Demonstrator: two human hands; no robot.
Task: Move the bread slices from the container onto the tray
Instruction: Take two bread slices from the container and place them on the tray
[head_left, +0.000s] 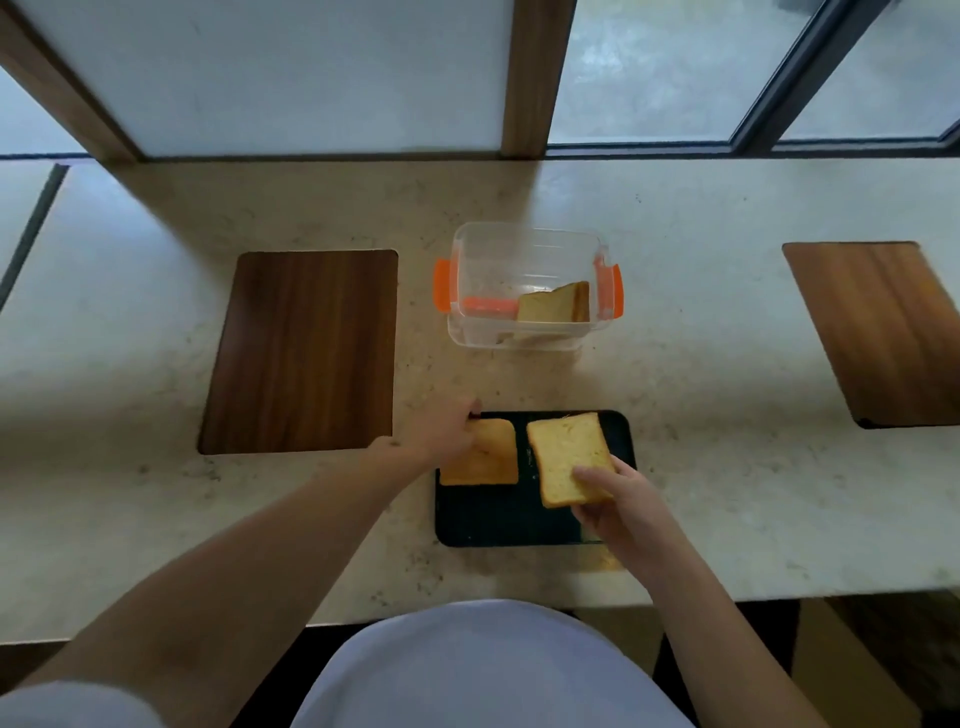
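A black tray (498, 514) lies on the counter in front of me. One bread slice (491, 457) rests flat on its left half, and my left hand (441, 428) grips that slice's left edge. My right hand (618, 499) holds a second bread slice (566, 457) by its near corner, tilted just over the tray's right half. Behind the tray stands a clear plastic container (524, 234) with orange clips. More bread (556, 304) leans inside it at the right.
A dark wooden board (306, 348) lies to the left of the container and a lighter wooden board (888, 327) at the far right. Window frames run along the counter's far edge. The counter's near edge is close to my body.
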